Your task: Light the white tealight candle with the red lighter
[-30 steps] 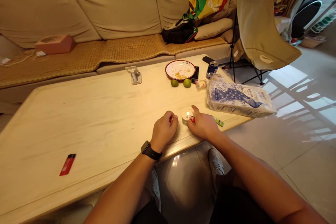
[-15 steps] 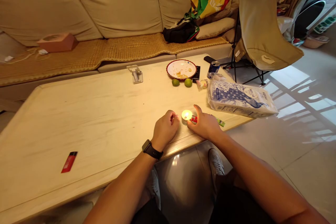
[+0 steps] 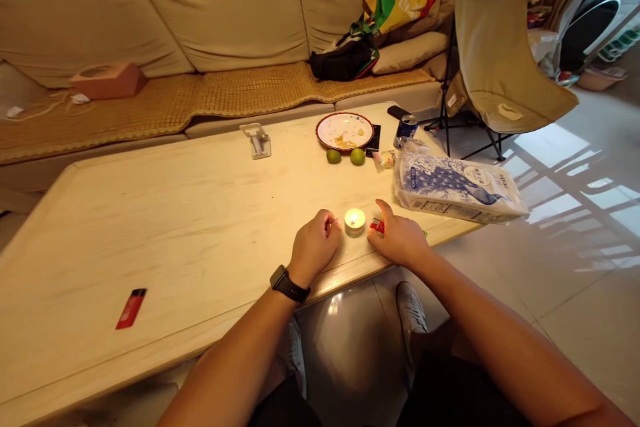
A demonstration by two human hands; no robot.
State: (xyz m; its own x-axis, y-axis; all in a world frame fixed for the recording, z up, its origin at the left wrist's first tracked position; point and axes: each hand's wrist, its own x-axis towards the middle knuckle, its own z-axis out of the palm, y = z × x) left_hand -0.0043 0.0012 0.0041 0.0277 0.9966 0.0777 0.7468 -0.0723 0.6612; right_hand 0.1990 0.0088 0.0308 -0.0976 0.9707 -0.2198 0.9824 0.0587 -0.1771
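A small round tealight candle [image 3: 355,222] burns on the table near its front edge, between my two hands. My left hand [image 3: 316,240], a black watch on its wrist, rests on the table just left of the candle. Its fingers are curled closed, and whatever may be inside them is hidden. To the right of the candle my right hand [image 3: 397,237] is closed on a red lighter [image 3: 378,225], only partly visible beside the fingers; the index finger or thumb sticks up. Another red lighter [image 3: 131,309] with a black top lies at the table's left front.
Right of my hands lies a plastic-wrapped pack with a blue peacock print [image 3: 457,183]. Behind are two green limes [image 3: 357,157], a red-rimmed plate [image 3: 330,127] with food bits, a can [image 3: 406,129] and a white stand [image 3: 257,141]. A sliver of green [image 3: 425,233] shows behind my right hand.
My right hand has moved slightly right with the red lighter, leaving a gap to the candle and covering most of the green item. My left hand stays put.
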